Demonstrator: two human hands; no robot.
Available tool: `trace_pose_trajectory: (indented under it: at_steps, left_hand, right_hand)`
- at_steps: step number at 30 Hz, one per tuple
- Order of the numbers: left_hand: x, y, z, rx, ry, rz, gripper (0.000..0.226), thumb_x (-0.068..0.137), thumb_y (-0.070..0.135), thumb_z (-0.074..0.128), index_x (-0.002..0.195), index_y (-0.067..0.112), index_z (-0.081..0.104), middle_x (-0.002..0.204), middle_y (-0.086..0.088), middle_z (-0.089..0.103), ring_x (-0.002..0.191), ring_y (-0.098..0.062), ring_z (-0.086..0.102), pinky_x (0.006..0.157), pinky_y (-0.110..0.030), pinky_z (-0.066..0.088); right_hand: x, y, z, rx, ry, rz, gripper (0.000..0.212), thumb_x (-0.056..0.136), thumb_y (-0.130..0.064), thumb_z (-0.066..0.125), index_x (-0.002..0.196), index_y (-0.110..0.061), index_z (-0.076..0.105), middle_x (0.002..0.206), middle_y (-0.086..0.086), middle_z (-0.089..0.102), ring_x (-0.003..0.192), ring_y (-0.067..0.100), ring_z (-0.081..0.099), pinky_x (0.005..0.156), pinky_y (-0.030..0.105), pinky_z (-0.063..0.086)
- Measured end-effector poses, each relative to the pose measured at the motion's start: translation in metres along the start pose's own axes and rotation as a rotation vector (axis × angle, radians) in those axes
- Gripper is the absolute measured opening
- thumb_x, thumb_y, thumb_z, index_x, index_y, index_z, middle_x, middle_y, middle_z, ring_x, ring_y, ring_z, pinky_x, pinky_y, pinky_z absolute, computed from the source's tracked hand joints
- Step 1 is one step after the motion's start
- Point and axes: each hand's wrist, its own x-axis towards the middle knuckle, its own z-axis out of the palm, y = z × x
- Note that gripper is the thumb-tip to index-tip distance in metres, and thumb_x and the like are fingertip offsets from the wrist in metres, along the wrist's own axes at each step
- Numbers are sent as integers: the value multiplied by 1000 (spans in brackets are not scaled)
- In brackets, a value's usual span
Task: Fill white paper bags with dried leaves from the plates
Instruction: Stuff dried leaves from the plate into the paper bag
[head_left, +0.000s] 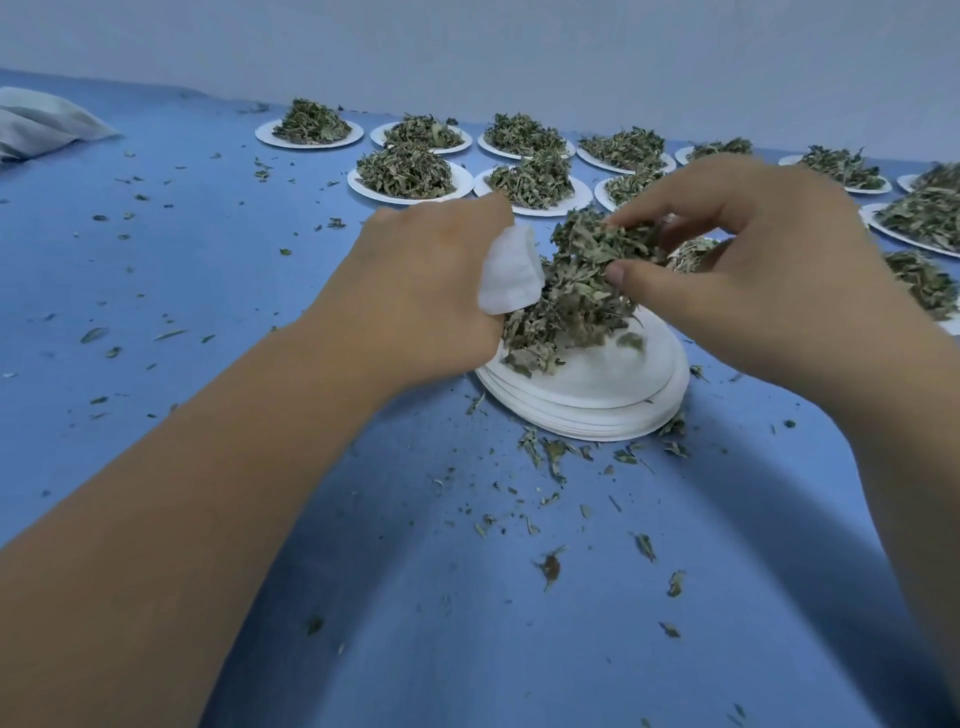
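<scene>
Above stacked plates, left hand around half-hidden bag, right hand pinching leaves.

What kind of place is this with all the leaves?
Probably a small workroom where dried herbs or tea get packed by hand. Many paper plates heaped with dried leaves sit in rows on a blue-covered table, and the left hand holds a white paper bag being filled.

Left hand covers most of paper bag; rightmost plates cropped.
</scene>
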Motion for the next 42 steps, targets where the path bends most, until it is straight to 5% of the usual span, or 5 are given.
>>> trace_pose_trajectory:
  at_steps: [15, 22, 26, 33, 42]
  left_hand:
    - [-3, 20, -6, 21, -55, 35, 41, 70, 10, 59, 68, 27, 22, 63, 5, 35, 57, -11, 31, 52, -28, 17]
    - [-1, 18, -2, 50, -47, 63, 26, 72, 18, 66, 78, 28, 43, 59, 9, 40, 58, -9, 36, 55, -28, 19]
    - [-2, 20, -4, 76, -5, 95, 44, 67, 19, 69, 65, 31, 27, 56, 11, 35, 55, -2, 31, 54, -22, 16]
    - [2, 24, -1, 104, -8, 76, 22, 63, 26, 59, 75, 27, 40, 60, 7, 39, 58, -21, 37, 50, -29, 22]
    - [4, 17, -1, 34, -7, 0, 21, 62, 39, 54, 74, 29, 41, 65, 5, 46, 67, -27, 47, 54, -33, 36]
  right_hand:
    - [-7, -16, 27, 221, -83, -43, 20, 79, -17, 85, 91, -31, 76, 98, -8, 71, 87, 12, 68, 84, 31, 58]
    - [-6, -17, 25, 257, -142, -97, 33, 84, -7, 81, 93, -38, 74, 112, -10, 62, 87, 0, 67, 79, 9, 50]
    - [-3, -14, 25, 422, -75, -39, 29, 77, 0, 84, 91, -21, 70, 93, -3, 73, 84, 10, 73, 76, 35, 63]
    - [2, -8, 34, 454, -61, -33, 20, 76, -7, 86, 79, -18, 70, 72, -10, 75, 58, -7, 62, 58, 4, 41]
    - [-3, 2, 25, 361, -140, -114, 31, 82, -38, 78, 111, -34, 69, 116, -21, 66, 111, 2, 61, 87, 29, 49]
